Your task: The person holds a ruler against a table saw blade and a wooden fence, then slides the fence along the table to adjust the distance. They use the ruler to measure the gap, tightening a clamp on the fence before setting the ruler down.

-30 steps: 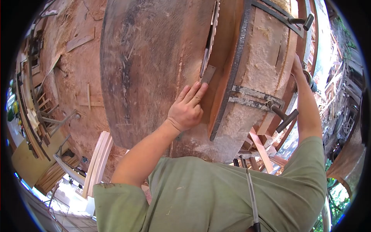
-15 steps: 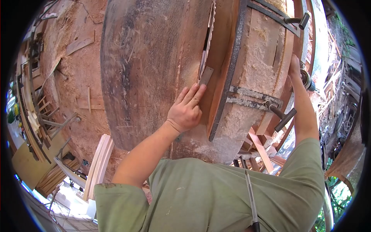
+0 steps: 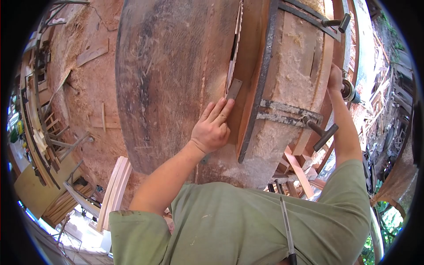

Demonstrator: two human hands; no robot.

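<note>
One saw blade (image 3: 235, 48), two clamps (image 3: 314, 127) (image 3: 334, 23), one fence (image 3: 255, 101).

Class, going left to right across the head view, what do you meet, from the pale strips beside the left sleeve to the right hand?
Pale strips, left hand, dark-edged board, right hand.

The person wore a loose T-shirt (image 3: 238, 225) of muted olive green, with soft creases across it and a few small pale specks on the front. The left sleeve (image 3: 137, 234) was short and wide, with dark smudges along its hem; the right sleeve (image 3: 346, 190) was the same green. The left hand (image 3: 211, 131) and right hand (image 3: 335, 79) were bare.
</note>
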